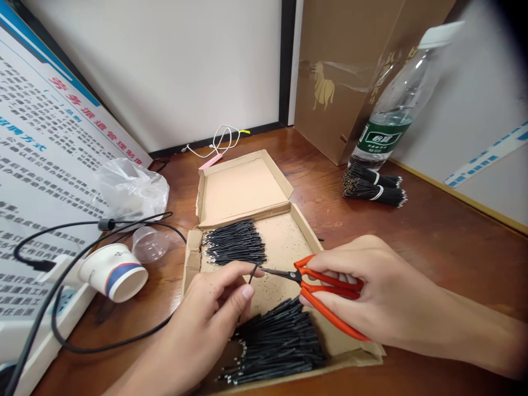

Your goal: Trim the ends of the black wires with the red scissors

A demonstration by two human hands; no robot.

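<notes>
My left hand (212, 311) pinches a short black wire (252, 273) between thumb and forefinger over an open cardboard box (243, 190). My right hand (371, 289) grips orange-handled scissors (325, 291), whose dark blades meet the wire's end. A pile of black wire pieces (235, 242) lies in the box's far part. A larger pile of wires (280, 344) lies in the near part, under my hands.
Two tied wire bundles (373, 187) lie by a plastic water bottle (391, 110) and a brown paper bag (342, 71) at the back right. At left are a tipped paper cup (113, 272), a black cable (82, 231), a plastic bag (130, 187) and a printed board (37, 154).
</notes>
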